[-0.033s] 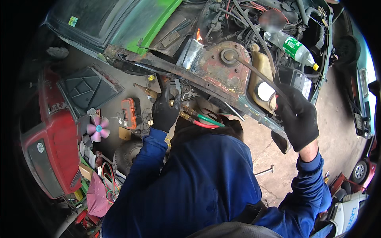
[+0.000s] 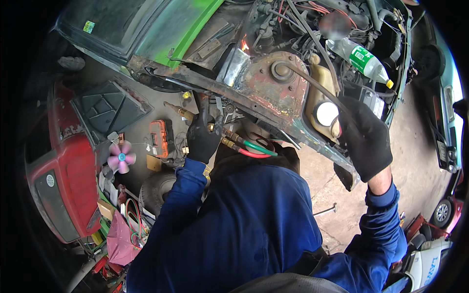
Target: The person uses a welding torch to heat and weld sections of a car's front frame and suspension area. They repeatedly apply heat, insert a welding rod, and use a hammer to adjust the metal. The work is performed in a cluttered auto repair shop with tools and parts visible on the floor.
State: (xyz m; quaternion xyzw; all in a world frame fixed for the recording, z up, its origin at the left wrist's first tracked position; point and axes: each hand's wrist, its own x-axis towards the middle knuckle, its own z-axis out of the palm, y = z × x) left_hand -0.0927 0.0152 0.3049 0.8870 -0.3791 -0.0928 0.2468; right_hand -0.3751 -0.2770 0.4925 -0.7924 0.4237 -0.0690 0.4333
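Concrete floor flanked the engine bay; the left hand's fingers curled round a brass gas torch, the right's closed round a hammer over the strut tower; a bare-metal patch sat beside flame, its completion unclear

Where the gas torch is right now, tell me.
In the head view, the gas torch is left of centre, in the left hand, just below the car's rusty edge and right of the orange case.

left grip: brass torch | right grip: long-handled tool | flame by shiny metal patch
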